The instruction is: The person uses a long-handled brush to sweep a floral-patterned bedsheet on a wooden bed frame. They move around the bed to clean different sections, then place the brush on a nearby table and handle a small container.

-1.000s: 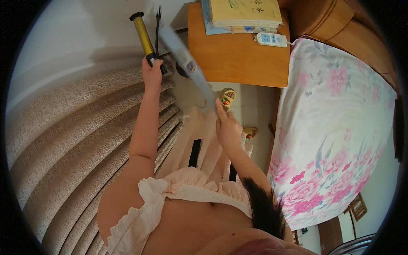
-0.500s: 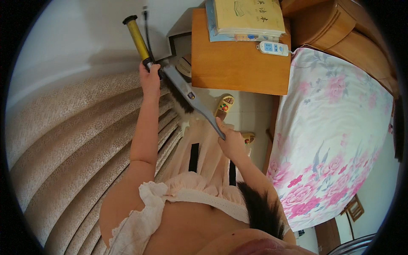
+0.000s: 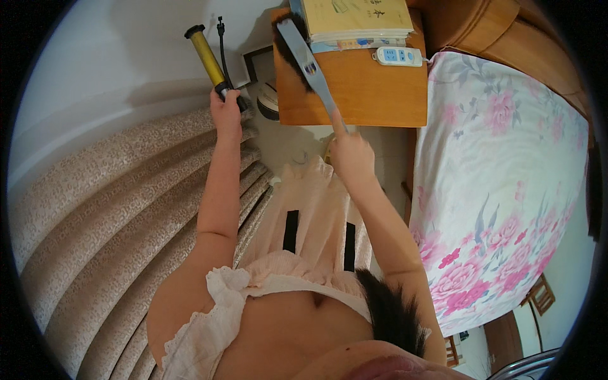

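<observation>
Brush [image 3: 310, 68] gripped in R hand [image 3: 353, 156], 12 o'clock, over table [image 3: 373, 95]; L hand [image 3: 226, 115] clamped on pump [image 3: 208, 58], 11 o'clock. Neither put down yet; brush-table contact unclear.

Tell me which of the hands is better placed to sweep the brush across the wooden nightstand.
Right, I'd judge: the right hand grips the grey brush, whose head appears over the wooden nightstand. The left hand holds a yellow-and-black pump, off to the nightstand's left.

Patterned curtain [image 3: 120, 202] in deep folds, left. Stacked books [image 3: 358, 20], top one yellow; white controller [image 3: 400, 56] near them. Pink-flowered bedsheet [image 3: 491, 164] at right.
</observation>
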Tool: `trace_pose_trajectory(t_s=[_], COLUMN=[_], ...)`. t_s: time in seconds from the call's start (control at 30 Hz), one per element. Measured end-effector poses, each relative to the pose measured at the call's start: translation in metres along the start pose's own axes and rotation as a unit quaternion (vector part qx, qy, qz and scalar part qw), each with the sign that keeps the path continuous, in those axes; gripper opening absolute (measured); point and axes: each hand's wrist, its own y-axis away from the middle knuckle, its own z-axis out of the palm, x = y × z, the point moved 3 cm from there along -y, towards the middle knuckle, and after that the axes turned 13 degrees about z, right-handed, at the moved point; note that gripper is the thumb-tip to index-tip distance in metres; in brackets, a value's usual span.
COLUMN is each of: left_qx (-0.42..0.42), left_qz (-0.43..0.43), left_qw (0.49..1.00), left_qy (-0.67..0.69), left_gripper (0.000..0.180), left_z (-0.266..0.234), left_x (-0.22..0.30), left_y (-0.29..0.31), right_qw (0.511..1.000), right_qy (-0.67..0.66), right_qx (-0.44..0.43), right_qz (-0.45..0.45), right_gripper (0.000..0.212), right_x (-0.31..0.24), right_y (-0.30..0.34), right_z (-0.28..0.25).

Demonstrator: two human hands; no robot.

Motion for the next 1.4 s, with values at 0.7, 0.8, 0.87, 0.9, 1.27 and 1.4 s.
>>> trace_pose_trajectory(t_s=[0.7,0.8,0.87,0.9,1.27,1.4], left_qx=[-0.032,-0.016,-0.011,-0.007,-0.001,0.002], left_qz=[-0.008,-0.013,0.017,0.031,0.006,0.036], left_qw=[0.999,0.999,0.999,0.999,0.999,0.999], left_qy=[0.033,0.05,0.025,0.013,0.031,0.026], left_gripper=[0.033,0.03,0.028,0.027,0.025,0.027], left_z=[0.019,0.018,0.017,0.017,0.015,0.007], left_x=[-0.014,-0.009,-0.003,-0.001,-0.015,-0.02], left_y=[-0.002,-0.005,-0.002,-0.001,-0.004,-0.006], right_qw=[0.945,0.915,0.906,0.9,0.925,0.947], right_qy=[-0.326,-0.4,-0.423,-0.43,-0.37,-0.288], right_qx=[-0.026,-0.034,0.015,0.039,-0.082,0.088], right_qz=[-0.03,-0.036,0.024,0.063,0.033,0.11], right_gripper=[0.053,0.053,0.054,0.054,0.057,0.064], right_x=[0.071,0.065,0.079,0.084,0.071,0.094], right_y=[0.1,0.117,0.128,0.126,0.128,0.121], right_z=[0.078,0.071,0.071,0.072,0.097,0.088])
